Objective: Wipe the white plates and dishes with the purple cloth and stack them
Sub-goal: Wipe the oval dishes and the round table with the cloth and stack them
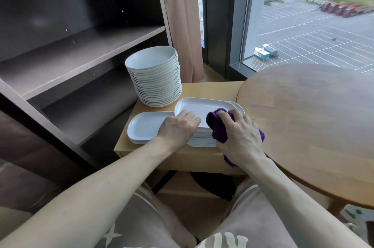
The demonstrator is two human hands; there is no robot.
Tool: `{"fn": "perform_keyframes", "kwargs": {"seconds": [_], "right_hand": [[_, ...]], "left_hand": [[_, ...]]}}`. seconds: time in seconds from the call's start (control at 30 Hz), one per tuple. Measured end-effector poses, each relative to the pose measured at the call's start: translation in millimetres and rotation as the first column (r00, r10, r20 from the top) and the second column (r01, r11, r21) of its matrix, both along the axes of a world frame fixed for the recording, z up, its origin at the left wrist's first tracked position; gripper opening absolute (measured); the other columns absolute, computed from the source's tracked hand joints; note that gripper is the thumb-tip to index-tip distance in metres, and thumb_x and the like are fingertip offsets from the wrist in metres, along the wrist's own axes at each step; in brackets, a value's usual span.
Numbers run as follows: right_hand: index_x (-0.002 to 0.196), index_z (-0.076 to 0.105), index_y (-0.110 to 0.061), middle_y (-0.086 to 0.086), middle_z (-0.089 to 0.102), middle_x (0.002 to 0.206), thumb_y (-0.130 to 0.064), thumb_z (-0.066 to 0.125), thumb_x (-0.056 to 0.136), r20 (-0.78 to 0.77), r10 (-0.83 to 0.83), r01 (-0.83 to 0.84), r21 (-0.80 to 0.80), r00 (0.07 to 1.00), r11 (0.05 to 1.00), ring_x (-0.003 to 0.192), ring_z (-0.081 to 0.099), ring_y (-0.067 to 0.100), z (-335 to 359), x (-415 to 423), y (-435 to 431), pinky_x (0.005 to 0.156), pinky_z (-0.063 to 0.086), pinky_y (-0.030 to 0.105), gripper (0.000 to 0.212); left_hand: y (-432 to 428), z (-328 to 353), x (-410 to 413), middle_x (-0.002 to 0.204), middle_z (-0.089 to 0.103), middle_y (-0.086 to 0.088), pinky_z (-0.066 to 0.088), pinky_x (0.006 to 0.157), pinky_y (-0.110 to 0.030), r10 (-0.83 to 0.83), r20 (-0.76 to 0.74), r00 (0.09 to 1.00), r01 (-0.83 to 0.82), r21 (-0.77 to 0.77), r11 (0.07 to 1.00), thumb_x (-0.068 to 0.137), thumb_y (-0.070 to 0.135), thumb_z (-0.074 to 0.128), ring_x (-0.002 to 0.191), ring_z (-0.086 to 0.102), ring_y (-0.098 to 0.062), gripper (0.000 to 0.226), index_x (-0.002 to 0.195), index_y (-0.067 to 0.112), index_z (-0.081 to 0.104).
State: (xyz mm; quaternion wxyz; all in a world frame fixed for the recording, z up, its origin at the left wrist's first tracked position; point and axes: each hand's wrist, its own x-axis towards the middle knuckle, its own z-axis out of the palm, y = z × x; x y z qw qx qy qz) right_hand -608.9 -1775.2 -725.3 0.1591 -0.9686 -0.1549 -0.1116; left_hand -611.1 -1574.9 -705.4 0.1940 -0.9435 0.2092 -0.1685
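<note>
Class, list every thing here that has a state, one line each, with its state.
Round plates: stacked tall, upright.
Top rectangular dish: on the taller pile, cloth on it.
Low dish pile: stacked flat.
Purple cloth: bunched, pressed on the top dish.
Left hand: holds the top dish's edge.
Right hand: grips the cloth.

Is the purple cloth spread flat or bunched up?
Bunched: the right hand grips the cloth as a wad on the top dish.

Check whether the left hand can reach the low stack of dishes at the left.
Probably yes: the left hand holds the top dish of the taller stack right beside the low stack, with nothing between them.
</note>
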Motion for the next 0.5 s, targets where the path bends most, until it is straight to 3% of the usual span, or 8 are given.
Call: {"fn": "perform_keyframes", "kwargs": {"seconds": [0.17,0.33,0.5], "right_hand": [[0.138,0.048,-0.026,0.003,0.050,0.134,-0.036,0.074,0.082,0.007,0.028,-0.028,-0.004,1.000,1.000,0.108,0.054,0.031,-3,-3,3,0.086,0.044,0.045,0.063],[0.136,0.049,-0.025,0.005,0.052,0.130,-0.037,0.074,0.083,-0.014,0.050,-0.050,-0.014,0.999,0.999,0.106,0.055,0.033,-8,-5,4,0.086,0.044,0.045,0.060],[0.133,0.049,-0.028,0.002,0.053,0.125,-0.036,0.075,0.081,-0.022,0.048,-0.049,-0.004,0.999,0.999,0.103,0.054,0.032,-12,-5,5,0.086,0.044,0.045,0.059]], "left_hand": [[23,13,4,0.061,0.051,0.000,0.037,0.032,-0.024,-0.028,0.096,0.995,0.031,-0.026,0.999,0.057,-0.003,0.083,0.056,0.052,-0.019,0.031,0.066,0.015,0.061],[67,24,0,0.065,0.052,-0.005,0.039,0.032,-0.026,0.090,0.150,0.985,-0.071,-0.130,0.989,0.068,0.000,0.083,0.057,0.054,-0.025,0.024,0.071,0.008,0.061],[109,7,-16,0.067,0.053,-0.009,0.031,0.039,-0.024,0.176,0.098,0.980,-0.146,-0.257,0.955,0.072,-0.001,0.081,0.059,0.053,-0.031,0.024,0.074,0.004,0.058]]}}
